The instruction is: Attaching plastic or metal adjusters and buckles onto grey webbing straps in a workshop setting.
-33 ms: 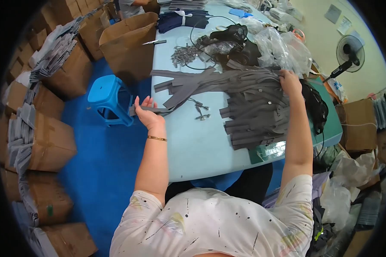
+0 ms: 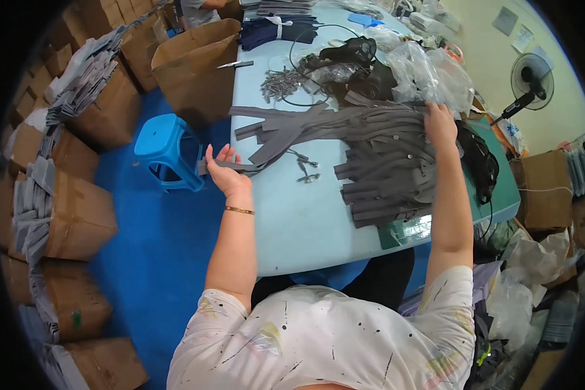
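On the worktop (image 2: 292, 240), grey strips (image 2: 383, 172) are piled at two o'clock and touched by the right hand (image 2: 441, 123), its grip not discernible. Strip ends (image 2: 250, 168) are loosely held by the left hand (image 2: 226, 174) at ten o'clock. Metal pieces (image 2: 305, 177) at its three o'clock could be snagged and scattered should the strips be pulled leftward.

Bright, even light; white glare on the green mat (image 2: 406, 233) right of centre; edges bend, corners fall black.
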Demonstrator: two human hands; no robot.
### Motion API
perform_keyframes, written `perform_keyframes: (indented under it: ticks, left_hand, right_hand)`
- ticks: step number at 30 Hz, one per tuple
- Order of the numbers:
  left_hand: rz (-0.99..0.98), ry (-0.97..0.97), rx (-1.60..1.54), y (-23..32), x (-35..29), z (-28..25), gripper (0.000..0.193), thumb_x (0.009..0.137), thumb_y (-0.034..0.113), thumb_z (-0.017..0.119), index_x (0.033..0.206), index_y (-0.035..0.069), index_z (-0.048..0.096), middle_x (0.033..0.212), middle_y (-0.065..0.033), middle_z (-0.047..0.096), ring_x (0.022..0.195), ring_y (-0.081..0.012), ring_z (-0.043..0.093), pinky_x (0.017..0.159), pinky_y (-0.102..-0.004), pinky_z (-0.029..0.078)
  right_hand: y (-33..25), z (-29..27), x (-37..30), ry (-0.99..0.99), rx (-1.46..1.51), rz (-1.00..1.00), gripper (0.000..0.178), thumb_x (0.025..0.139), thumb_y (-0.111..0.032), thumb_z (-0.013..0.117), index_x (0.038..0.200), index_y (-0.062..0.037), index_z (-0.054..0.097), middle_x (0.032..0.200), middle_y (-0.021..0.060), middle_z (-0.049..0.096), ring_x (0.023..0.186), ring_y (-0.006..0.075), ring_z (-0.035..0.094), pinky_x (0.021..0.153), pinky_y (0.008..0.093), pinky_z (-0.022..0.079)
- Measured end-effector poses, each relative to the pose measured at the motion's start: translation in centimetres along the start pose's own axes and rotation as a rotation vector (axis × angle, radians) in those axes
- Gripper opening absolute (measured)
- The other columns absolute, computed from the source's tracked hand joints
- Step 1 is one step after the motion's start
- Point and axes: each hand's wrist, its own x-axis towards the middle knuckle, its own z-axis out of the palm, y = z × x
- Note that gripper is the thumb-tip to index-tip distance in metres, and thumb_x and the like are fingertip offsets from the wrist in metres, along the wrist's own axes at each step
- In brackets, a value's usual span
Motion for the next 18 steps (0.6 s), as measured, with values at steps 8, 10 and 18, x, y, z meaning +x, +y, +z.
perform_keyframes:
  ticks: [8, 10, 18]
  left_hand:
    - [0.188, -0.243, 0.225, -1.4, -0.2, -0.1, 0.026, 0.093, 0.025, 0.04, 0.105, 0.004, 0.049, 0.064, -0.002, 0.047, 0.053, -0.0092, 0.04, 0.051, -0.0232, 0.033]
    - [0.192, -0.249, 0.22, -1.8, -1.1, 0.6, 0.02, 0.091, 0.02, 0.043, 0.101, 0.003, 0.05, 0.062, 0.0008, 0.043, 0.051, -0.0068, 0.036, 0.046, -0.0213, 0.028]
    - [0.184, -0.268, 0.271, -2.4, -1.0, -0.3, 0.015, 0.091, 0.017, 0.044, 0.095, 0.004, 0.05, 0.06, 0.0029, 0.037, 0.048, -0.004, 0.03, 0.042, -0.0199, 0.023]
  right_hand:
    - [-19.9, 1.8, -4.0, -0.218, 0.509, -0.593, 0.021, 0.073, -0.009, 0.056, 0.09, -0.0159, 0.064, 0.088, 0.0026, 0.061, 0.093, 0.0239, 0.056, 0.076, 0.0337, 0.049]
    - [-23.5, 3.4, -5.1, -0.2, 0.479, -0.688, 0.018, 0.071, -0.01, 0.057, 0.087, -0.0152, 0.064, 0.086, 0.0016, 0.061, 0.093, 0.0221, 0.057, 0.074, 0.0336, 0.05]
    - [-30.7, 4.3, -7.7, -0.397, 0.124, -0.996, 0.015, 0.076, -0.017, 0.054, 0.073, -0.0107, 0.068, 0.084, 0.0068, 0.066, 0.083, 0.0226, 0.062, 0.069, 0.0332, 0.049]
